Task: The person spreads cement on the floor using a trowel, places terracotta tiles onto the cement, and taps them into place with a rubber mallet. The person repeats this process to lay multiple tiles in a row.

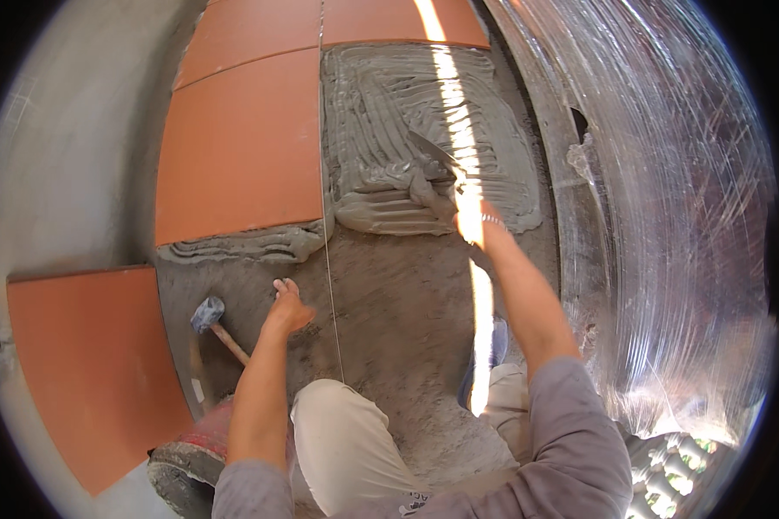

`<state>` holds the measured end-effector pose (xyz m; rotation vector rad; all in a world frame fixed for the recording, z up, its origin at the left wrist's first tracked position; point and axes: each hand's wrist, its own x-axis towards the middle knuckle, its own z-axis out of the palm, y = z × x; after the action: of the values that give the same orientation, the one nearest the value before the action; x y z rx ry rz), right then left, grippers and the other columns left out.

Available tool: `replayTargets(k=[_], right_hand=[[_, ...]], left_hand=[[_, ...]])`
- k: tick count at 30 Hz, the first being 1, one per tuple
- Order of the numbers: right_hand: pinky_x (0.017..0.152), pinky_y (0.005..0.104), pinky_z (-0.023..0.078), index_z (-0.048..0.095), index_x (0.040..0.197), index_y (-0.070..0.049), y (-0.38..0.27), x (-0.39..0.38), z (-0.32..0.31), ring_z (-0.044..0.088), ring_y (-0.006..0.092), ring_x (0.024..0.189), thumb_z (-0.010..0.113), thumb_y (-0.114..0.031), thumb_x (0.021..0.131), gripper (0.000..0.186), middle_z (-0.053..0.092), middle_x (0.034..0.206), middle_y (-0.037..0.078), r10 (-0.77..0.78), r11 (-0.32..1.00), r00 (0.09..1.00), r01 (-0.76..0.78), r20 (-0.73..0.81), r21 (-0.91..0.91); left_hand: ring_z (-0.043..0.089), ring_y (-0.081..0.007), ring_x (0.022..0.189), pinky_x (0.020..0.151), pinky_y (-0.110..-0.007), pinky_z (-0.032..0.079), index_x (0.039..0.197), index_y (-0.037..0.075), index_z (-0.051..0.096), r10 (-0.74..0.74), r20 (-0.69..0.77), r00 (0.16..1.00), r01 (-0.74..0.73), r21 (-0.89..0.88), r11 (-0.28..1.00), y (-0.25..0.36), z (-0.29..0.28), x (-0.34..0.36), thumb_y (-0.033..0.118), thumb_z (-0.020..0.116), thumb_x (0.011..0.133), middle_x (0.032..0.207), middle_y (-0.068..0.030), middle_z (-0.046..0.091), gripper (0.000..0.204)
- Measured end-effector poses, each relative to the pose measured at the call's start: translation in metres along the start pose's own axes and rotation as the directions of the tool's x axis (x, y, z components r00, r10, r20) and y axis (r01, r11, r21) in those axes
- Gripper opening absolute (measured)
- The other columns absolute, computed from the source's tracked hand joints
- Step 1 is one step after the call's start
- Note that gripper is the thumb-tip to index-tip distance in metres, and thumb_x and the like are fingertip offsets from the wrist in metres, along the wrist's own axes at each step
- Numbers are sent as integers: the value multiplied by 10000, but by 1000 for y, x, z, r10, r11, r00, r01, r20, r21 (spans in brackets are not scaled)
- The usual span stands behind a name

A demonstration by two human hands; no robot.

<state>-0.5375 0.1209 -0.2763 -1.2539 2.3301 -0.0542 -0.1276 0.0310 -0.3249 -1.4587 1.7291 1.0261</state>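
Observation:
My right hand point(478, 223) grips a trowel point(433, 150), its pointed metal blade over a bed of wet grey mortar point(376, 108). Curved ridges run across the mortar, and a lump of it lies beside the blade. A strip of bright sunlight crosses that hand and hides part of the grip. My left hand point(290, 309) hovers above the rough ground, fingers curled together, and nothing shows in it. Just beyond it, more mortar borders the near edge of a laid orange tile point(242, 151). A taut string point(330, 268) runs along the tile's right side.
A mallet point(208, 315) with a wooden handle rests left of my left forearm. Another orange tile point(95, 372) lies at the left by the wall. A mortar-smeared red bucket point(186, 471) stands at lower left. Clear plastic sheeting point(684, 199) lines the right side.

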Motion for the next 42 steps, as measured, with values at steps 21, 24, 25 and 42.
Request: replayTargets(k=[21,24,25,42], right_hand=[[753,498,540,575,1042,-66,-50,50,13,683,395,947,488,-107,942,139,686,1013,203,-297,895,953,299,57,-331],[738,498,550,582,1018,-66,-54,60,12,683,406,906,506,-96,928,121,675,992,212,-312,910,946,271,-87,-313],[726,499,551,583,1010,-67,-55,66,12,685,403,898,509,-97,926,116,674,979,211,-313,910,941,258,-129,-326],[678,415,543,646,892,-103,-128,78,2,687,288,868,609,-130,864,54,696,947,113,-371,837,872,165,-319,-522]], left_hand=[[163,-407,1486,1168,-412,294,1548,-23,-30,-27,43,999,24,67,997,8,-6,-6,244,606,848,1604,-296,-53,982],[146,-393,1493,1169,-416,295,1550,-12,-43,-51,63,997,46,71,996,10,-6,-5,233,604,860,1608,-280,-75,977],[141,-388,1495,1169,-417,296,1551,-8,-47,-61,72,996,56,73,996,11,-6,-5,231,604,864,1609,-274,-82,976],[148,-367,1498,1179,-407,284,1551,-5,-33,-65,40,997,62,63,996,8,0,-2,263,625,869,1617,-255,-68,985]])
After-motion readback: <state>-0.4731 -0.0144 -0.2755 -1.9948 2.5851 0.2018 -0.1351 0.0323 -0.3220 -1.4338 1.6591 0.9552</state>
